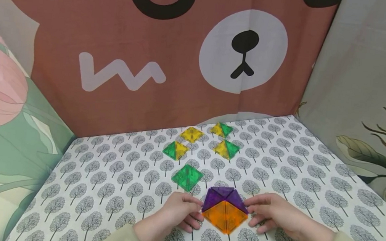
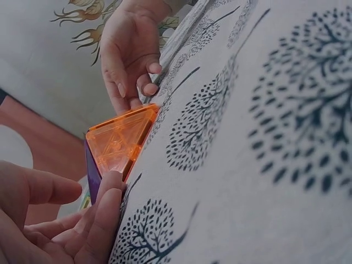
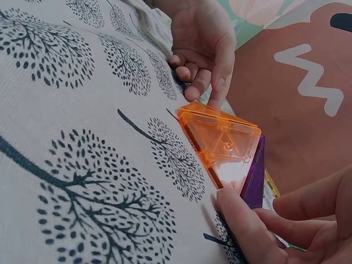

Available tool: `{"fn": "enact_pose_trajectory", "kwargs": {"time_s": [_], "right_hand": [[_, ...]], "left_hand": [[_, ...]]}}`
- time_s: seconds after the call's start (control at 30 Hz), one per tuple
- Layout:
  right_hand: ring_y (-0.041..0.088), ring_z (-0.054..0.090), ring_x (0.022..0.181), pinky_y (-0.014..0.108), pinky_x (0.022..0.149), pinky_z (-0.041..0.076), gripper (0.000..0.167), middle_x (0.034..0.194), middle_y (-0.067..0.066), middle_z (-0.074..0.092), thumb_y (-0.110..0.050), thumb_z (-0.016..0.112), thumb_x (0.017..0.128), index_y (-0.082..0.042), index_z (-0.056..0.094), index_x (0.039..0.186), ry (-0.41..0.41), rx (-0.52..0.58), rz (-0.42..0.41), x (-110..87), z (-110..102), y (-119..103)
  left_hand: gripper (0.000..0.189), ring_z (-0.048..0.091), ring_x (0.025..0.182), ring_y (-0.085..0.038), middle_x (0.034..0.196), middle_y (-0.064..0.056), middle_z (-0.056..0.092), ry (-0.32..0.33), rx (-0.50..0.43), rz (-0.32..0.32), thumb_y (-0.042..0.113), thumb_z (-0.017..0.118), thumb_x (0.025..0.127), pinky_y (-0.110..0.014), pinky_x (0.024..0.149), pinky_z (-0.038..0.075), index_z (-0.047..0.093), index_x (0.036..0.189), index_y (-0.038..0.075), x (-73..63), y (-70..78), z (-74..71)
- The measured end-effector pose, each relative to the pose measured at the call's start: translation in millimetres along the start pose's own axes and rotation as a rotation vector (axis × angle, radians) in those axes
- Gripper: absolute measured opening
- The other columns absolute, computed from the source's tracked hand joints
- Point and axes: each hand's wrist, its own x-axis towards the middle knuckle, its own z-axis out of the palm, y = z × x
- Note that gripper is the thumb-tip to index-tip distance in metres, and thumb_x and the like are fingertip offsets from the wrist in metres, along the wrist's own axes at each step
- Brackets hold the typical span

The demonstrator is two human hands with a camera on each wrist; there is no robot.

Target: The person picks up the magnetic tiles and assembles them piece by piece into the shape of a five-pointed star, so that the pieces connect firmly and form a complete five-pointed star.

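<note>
Before me on the cloth stands a raised shape of translucent magnetic tiles, with purple triangle tiles (image 1: 212, 200) at the back and orange triangle tiles (image 1: 217, 214) toward me. My left hand (image 1: 179, 211) is at its left side, fingers loosely bent, fingertips touching the edge. From the other side my right hand (image 1: 276, 214) touches it the same way. Both wrist views show the orange tiles (image 2: 121, 137) leaning together above the cloth, with fingertips at their lower corners. In the right wrist view a purple tile (image 3: 254, 179) slopes behind the orange.
Behind the shape lies a green tile pair (image 1: 187, 177). Farther back are a green-and-yellow pair (image 1: 176, 150), a yellow pair (image 1: 191, 135) and two more yellow-and-green pairs (image 1: 226, 149). A brown bear-print curtain (image 1: 112, 102) borders the tree-print cloth (image 1: 106, 166) at the back.
</note>
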Motion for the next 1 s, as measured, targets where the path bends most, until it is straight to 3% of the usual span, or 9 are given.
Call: {"fn": "enact_pose_trajectory", "kwargs": {"time_s": [0.17,0.33,0.53,0.7,0.83,1.0], "right_hand": [[0.029,0.067,0.08,0.041,0.068,0.06,0.039,0.103,0.017,0.062,-0.007,0.057,0.097,0.016,0.051,0.128,0.065,-0.104,-0.014,5.7,-4.4,-9.0],[0.031,0.068,0.087,0.041,0.077,0.059,0.04,0.104,0.019,0.068,-0.007,0.055,0.098,0.018,0.051,0.128,0.117,-0.206,-0.035,21.7,-15.5,-25.8],[0.032,0.068,0.096,0.041,0.084,0.057,0.043,0.108,0.022,0.068,-0.007,0.054,0.098,0.021,0.047,0.13,0.053,-0.23,-0.023,55.2,-17.7,-41.3],[0.035,0.067,0.1,0.042,0.087,0.056,0.041,0.111,0.024,0.067,-0.005,0.051,0.098,0.021,0.047,0.13,0.005,-0.213,-0.008,85.3,-5.9,-51.1],[0.035,0.067,0.101,0.042,0.088,0.056,0.042,0.111,0.024,0.067,-0.004,0.056,0.096,0.019,0.049,0.13,-0.004,-0.227,0.0,105.6,6.7,-58.6],[0.038,0.066,0.102,0.043,0.089,0.055,0.04,0.113,0.027,0.066,-0.002,0.055,0.096,0.02,0.048,0.129,-0.031,-0.181,-0.001,122.3,19.5,-64.0]], "left_hand": [[0.022,0.07,0.062,-0.024,0.081,-0.015,0.072,-0.008,-0.026,0.009,0.007,0.061,0.093,-0.033,0.051,0.058,0.067,0.111,-0.004,-2.5,4.0,-8.5],[0.027,0.071,0.07,-0.024,0.089,-0.014,0.072,0.033,-0.038,0.039,0.01,0.06,0.094,-0.033,0.058,0.06,0.065,0.114,-0.007,-2.8,10.4,-29.1],[0.034,0.069,0.081,-0.024,0.102,-0.018,0.067,0.173,-0.098,0.031,0.013,0.06,0.095,-0.035,0.067,0.06,0.059,0.122,-0.007,-0.8,10.3,-55.6],[0.043,0.065,0.095,-0.026,0.113,-0.021,0.062,0.268,-0.084,0.025,0.011,0.057,0.096,-0.035,0.075,0.059,0.052,0.132,-0.01,4.9,6.4,-69.6],[0.049,0.065,0.102,-0.031,0.118,-0.024,0.062,0.291,-0.07,0.026,0.01,0.057,0.094,-0.037,0.08,0.058,0.047,0.135,-0.013,7.8,7.5,-74.6],[0.05,0.063,0.108,-0.038,0.121,-0.031,0.059,0.272,-0.075,0.07,0.007,0.057,0.093,-0.039,0.086,0.057,0.043,0.134,-0.019,9.8,12.8,-78.1]]}}
